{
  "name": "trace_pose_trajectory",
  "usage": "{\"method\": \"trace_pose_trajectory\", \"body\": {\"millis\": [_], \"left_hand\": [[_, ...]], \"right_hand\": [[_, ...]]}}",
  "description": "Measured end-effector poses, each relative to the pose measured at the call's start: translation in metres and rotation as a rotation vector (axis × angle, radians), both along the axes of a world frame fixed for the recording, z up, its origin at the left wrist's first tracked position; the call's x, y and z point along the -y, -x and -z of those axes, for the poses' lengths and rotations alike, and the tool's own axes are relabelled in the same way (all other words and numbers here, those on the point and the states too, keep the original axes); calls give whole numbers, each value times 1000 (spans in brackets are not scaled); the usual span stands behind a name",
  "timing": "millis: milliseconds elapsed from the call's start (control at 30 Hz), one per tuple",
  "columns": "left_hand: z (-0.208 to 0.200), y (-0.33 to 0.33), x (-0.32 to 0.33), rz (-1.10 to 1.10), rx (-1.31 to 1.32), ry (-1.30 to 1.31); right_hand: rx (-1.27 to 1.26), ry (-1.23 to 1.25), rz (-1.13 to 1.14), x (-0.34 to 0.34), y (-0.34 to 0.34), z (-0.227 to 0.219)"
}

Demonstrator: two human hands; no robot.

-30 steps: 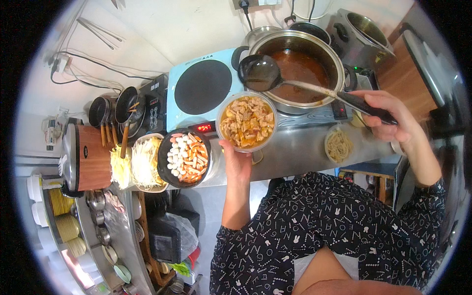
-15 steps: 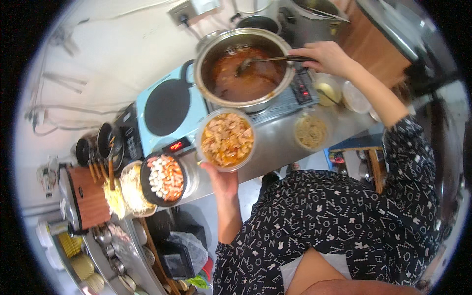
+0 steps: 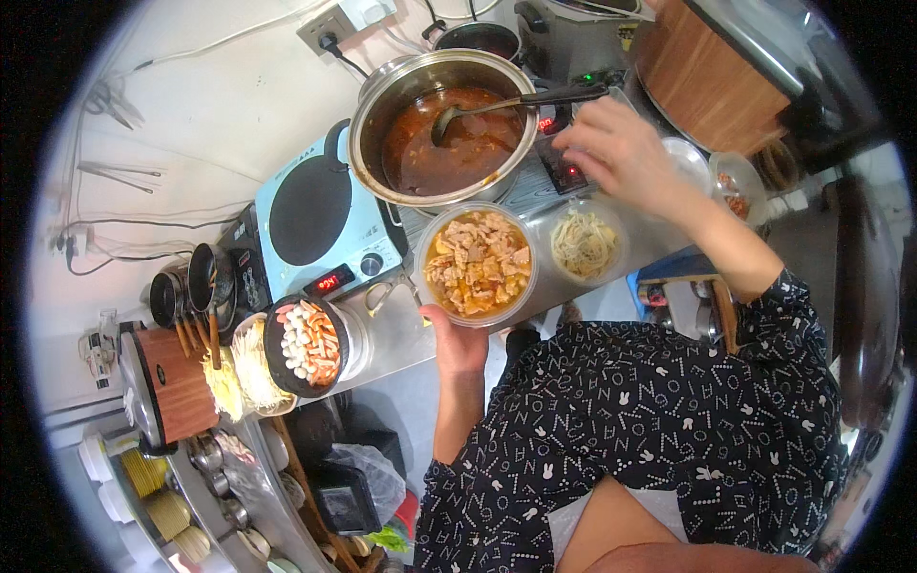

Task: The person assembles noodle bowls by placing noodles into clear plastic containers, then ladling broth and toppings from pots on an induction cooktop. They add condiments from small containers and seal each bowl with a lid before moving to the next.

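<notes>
My left hand (image 3: 460,346) holds a round clear plastic bowl (image 3: 517,306) from its near side, thumb at the rim. Chopped meat pieces (image 3: 478,260) in orange broth fill the bowl. Just beyond it stands a large steel pot (image 3: 358,136) with reddish-brown soup (image 3: 463,158). A ladle (image 3: 492,105) leans in the pot, its dark handle lying across the right rim. My right hand (image 3: 621,158) is beside that handle, apart from it, with fingers spread and nothing in them. Under the right hand is a tub of pale strands (image 3: 585,244).
Left of the pot sits a light-blue hotplate (image 3: 382,244). A black pan (image 3: 304,385) of white balls and orange sticks stands nearer. Small saucepans (image 3: 205,277) and a wood-grain box (image 3: 177,387) lie further left; another wood-grain appliance (image 3: 702,72) stands at back right.
My right hand has let go of the ladle and drawn down and back; the ladle now rests on the pot rim. My left hand has shifted slightly right with the bowl.
</notes>
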State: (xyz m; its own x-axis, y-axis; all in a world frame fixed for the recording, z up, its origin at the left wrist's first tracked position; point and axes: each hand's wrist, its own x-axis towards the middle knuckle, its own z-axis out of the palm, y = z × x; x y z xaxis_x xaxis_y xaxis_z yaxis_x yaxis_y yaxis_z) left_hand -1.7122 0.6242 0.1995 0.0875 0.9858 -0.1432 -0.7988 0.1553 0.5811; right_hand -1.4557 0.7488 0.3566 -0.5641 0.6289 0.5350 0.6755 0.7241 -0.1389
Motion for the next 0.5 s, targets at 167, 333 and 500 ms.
{"method": "trace_pose_trajectory", "body": {"millis": [167,333,500], "left_hand": [[4,-1,11,-55,-17,146],[-14,24,35,-125,-97,73],[-43,53,52,-229,-103,108]], "right_hand": [[-109,72,-83,9,6,2],[-404,681,10,45,33,74],[64,422,-369,62,142,191]]}}
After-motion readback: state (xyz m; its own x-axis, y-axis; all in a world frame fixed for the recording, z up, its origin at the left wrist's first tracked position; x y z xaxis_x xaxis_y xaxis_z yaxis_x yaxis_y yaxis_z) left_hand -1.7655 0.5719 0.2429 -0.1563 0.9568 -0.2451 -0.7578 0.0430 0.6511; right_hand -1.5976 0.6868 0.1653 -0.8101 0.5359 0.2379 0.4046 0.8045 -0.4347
